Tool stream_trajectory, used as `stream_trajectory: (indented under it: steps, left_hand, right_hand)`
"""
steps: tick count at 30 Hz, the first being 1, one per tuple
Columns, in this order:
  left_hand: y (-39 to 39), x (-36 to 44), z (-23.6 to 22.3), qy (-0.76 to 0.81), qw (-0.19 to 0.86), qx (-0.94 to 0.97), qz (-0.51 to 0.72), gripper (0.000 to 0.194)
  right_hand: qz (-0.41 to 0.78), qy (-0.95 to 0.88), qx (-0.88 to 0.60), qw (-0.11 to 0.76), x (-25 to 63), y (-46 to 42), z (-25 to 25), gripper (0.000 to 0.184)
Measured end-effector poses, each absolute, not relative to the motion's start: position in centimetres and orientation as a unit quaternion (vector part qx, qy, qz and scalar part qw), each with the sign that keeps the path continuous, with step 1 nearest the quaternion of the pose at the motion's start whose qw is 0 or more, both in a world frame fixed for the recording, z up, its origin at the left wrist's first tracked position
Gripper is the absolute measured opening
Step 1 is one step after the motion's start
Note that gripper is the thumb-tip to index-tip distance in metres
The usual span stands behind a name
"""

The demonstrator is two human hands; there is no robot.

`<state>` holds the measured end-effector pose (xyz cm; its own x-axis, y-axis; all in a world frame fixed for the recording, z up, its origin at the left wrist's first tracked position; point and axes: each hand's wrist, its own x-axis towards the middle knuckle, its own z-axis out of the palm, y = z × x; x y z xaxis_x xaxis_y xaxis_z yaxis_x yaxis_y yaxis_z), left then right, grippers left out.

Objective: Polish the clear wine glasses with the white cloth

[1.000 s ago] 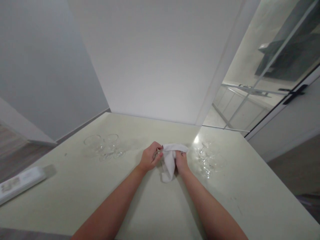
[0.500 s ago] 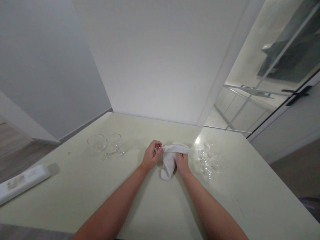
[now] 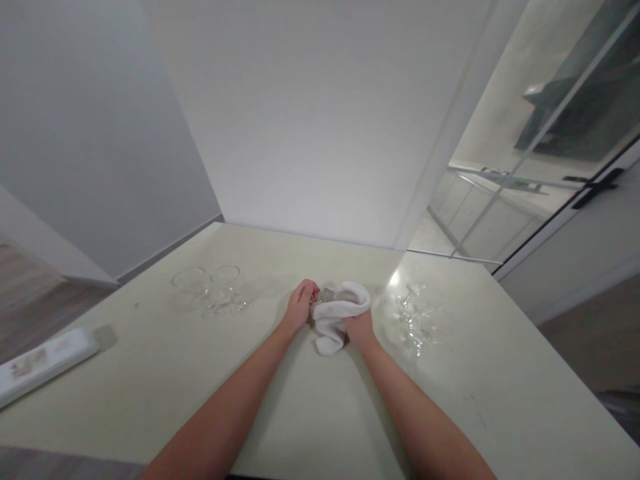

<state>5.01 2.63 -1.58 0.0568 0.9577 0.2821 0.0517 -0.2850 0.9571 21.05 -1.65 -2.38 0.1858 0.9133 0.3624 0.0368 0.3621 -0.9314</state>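
Now the left hand [image 3: 299,308] grips a clear glass [image 3: 325,295], the right hand [image 3: 361,328] holds white cloth [image 3: 343,309] against it, and more glasses [image 3: 413,325] sit on both sides.

The single view looks out from the person's head, facing forward and down across the tabletop [image 3: 300,427] from above its near edge, which runs along the bottom of the frame. Both forearms reach in from below, and the left hand [image 3: 301,303] and right hand [image 3: 361,328] sit just under the middle, small but whole, at arm's reach. The view is wide, its upright lines leaning outward: a white panel [image 3: 320,120] fills the upper middle beyond the tabletop's far edge, a grey wall [image 3: 100,120] and floor [image 3: 30,287] show at left, and a door handle [image 3: 597,189] at far right.
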Motion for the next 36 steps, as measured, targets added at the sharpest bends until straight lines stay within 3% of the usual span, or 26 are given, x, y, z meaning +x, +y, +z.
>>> stream_trajectory:
  steps: [3,8,19,23,27,36]
  left_hand:
    - [1.6,4.9,-1.3,0.376,0.36,0.661,0.541,0.038]
    - [0.6,4.8,-1.1,0.341,0.24,0.736,0.533,0.031]
    - [2.2,4.7,-1.6,0.432,0.325,0.666,0.514,0.039]
    - [2.6,4.8,-1.9,0.446,0.351,0.651,0.504,0.042]
    - [1.9,4.7,-1.6,0.423,0.356,0.667,0.5,0.038]
    - [0.7,4.2,-1.1,0.287,0.153,0.78,0.534,0.049]
  right_hand:
    - [0.368,-0.467,-0.477,0.647,21.4,-0.9,-3.0,0.026]
    - [0.371,-0.368,-0.552,0.65,22.0,-0.3,-4.0,0.036]
    - [0.388,-0.416,-0.483,0.666,21.6,-0.7,-3.0,0.027]
    - [0.404,-0.471,-0.452,0.641,21.5,-1.0,-2.4,0.037]
    - [0.397,-0.457,-0.467,0.644,21.4,-1.1,-2.2,0.031]
    - [0.421,-0.346,-0.534,0.647,21.6,-0.8,-3.2,0.035]
